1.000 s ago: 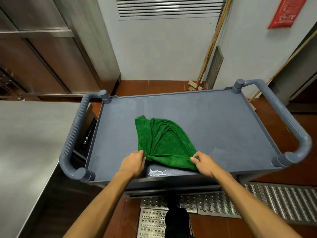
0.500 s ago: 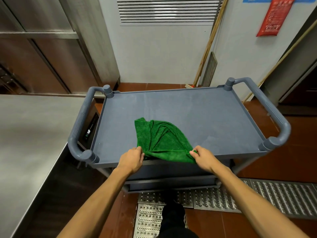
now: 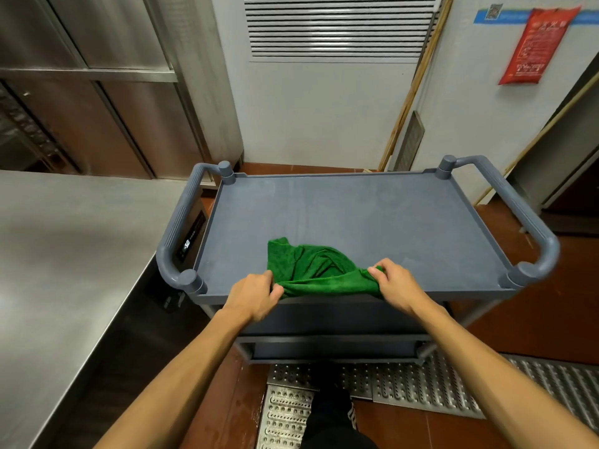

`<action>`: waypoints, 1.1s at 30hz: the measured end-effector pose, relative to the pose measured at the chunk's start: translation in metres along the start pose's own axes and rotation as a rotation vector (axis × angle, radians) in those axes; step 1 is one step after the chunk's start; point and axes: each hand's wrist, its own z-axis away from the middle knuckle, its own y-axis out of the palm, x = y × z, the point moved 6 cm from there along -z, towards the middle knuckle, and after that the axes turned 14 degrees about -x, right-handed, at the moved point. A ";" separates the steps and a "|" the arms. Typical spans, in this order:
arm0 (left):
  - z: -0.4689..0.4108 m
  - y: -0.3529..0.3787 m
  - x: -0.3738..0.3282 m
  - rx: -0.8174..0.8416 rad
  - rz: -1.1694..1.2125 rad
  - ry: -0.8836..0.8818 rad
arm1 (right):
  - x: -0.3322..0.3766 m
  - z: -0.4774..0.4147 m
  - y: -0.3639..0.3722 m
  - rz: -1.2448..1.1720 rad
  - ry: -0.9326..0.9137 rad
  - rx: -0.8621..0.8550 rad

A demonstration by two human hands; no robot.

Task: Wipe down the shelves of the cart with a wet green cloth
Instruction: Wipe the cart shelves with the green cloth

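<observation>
Two hands hold the cloth (image 3: pixel 317 270): the left hand (image 3: pixel 256 294) pinches its left end between thumb and curled fingers, and the right hand (image 3: pixel 393 286) grips its right end the same way. The cloth is green and crumpled. It lies on the top shelf (image 3: pixel 356 215) of the cart (image 3: pixel 324 319), at the near edge, with its near hem drawn taut between the hands along the rim. The shelf is a shallow grey tray with a low raised rim, and its far half is bare. A lower shelf shows beneath it in shadow, and whatever it holds cannot be made out. A looped handle stands at each end of the cart, the left handle (image 3: pixel 175 241) and the right handle (image 3: pixel 518 212). A steel counter (image 3: pixel 64 254) runs just beside the cart on the left. A perforated floor grate (image 3: pixel 405 387) lies under the cart's near side. Behind the cart, wooden poles (image 3: pixel 411 85) lean on the wall beside a vent (image 3: pixel 337 27).
</observation>
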 end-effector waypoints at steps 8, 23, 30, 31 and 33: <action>-0.006 -0.025 0.014 -0.050 0.002 -0.002 | 0.036 -0.015 -0.019 -0.093 -0.055 -0.108; -0.059 -0.060 0.020 -0.077 0.037 0.044 | 0.088 -0.077 -0.063 -0.300 0.022 -0.313; -0.072 -0.042 0.038 0.019 0.055 -0.040 | 0.070 -0.091 -0.039 -0.225 0.038 -0.297; -0.078 -0.043 0.041 -0.001 0.058 -0.055 | 0.070 -0.095 -0.036 -0.234 0.038 -0.296; -0.089 -0.044 0.044 -0.022 0.074 -0.084 | 0.073 -0.105 -0.034 -0.254 0.029 -0.300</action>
